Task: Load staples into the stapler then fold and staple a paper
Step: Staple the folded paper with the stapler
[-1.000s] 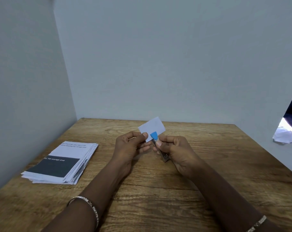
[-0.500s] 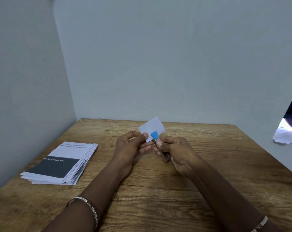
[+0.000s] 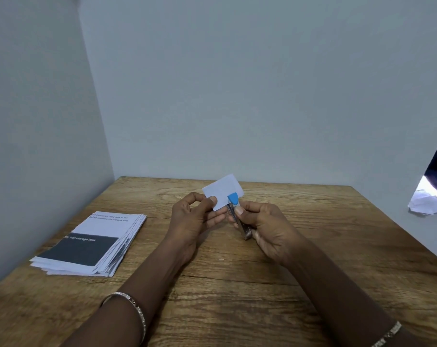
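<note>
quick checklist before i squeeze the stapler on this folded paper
1. Folded paper pinched in left hand: ok.
2. Stapler gripped in right hand: ok.
3. Stapler's blue tip over the paper's lower right edge: ok.
4. Paper edge fully inside the stapler's mouth: cannot tell.
5. Left fingertips clear of the blue tip: ok, though close.
6. Staples loaded: cannot tell.

White folded paper [image 3: 222,190], plain, no print. The stapler [image 3: 235,209] shows a bright blue tip over a silver metal body. Left on the brown, wood-grained table [image 3: 312,259], a stack of sheets [image 3: 92,244]: white, with a dark grey band and small text. Silver bangles [image 3: 134,306] on both wrists. Pale grey-blue walls [image 3: 237,83].
</note>
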Action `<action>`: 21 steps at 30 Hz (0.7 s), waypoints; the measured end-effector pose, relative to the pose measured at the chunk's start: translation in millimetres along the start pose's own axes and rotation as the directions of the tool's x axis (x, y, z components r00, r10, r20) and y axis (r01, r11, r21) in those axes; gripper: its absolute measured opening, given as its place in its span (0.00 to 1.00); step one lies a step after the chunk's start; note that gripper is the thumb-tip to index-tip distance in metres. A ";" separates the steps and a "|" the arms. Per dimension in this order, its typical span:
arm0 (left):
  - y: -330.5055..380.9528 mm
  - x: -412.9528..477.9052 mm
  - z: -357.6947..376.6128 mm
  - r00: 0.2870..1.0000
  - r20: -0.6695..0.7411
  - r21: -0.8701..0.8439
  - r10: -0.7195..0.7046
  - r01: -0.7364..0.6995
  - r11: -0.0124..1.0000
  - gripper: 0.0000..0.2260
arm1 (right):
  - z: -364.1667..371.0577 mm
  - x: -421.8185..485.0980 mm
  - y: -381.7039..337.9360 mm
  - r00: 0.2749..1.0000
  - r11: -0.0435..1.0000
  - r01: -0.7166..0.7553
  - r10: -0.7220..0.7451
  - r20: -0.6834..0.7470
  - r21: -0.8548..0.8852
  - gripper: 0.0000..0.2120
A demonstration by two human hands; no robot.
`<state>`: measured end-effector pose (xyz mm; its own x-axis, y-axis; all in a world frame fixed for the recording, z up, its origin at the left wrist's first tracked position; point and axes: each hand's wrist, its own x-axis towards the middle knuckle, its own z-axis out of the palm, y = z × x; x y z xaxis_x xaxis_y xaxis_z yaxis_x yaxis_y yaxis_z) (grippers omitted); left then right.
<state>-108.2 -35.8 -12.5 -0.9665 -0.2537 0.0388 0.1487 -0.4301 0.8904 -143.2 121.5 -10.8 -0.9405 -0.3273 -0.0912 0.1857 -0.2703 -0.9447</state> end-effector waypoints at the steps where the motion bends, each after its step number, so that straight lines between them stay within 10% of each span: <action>1: 0.1 -0.2 0.2 1.000 0.002 0.003 0.004 -0.004 1.000 0.08 | -0.1 0.1 0.0 1.000 1.000 0.001 -0.001 -0.001 -0.002 0.09; 21: -1.8 -0.7 1.3 0.997 0.070 0.038 0.030 -0.033 0.999 0.07 | 5.9 6.7 7.9 0.983 0.998 0.038 -0.046 -0.177 -0.052 0.09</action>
<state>-108.1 -33.7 -13.6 -0.9738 -0.2056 0.0974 0.1725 -0.3879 0.9054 -146.4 111.8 -17.1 -0.9836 -0.1491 -0.1017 0.1351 -0.2347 -0.9626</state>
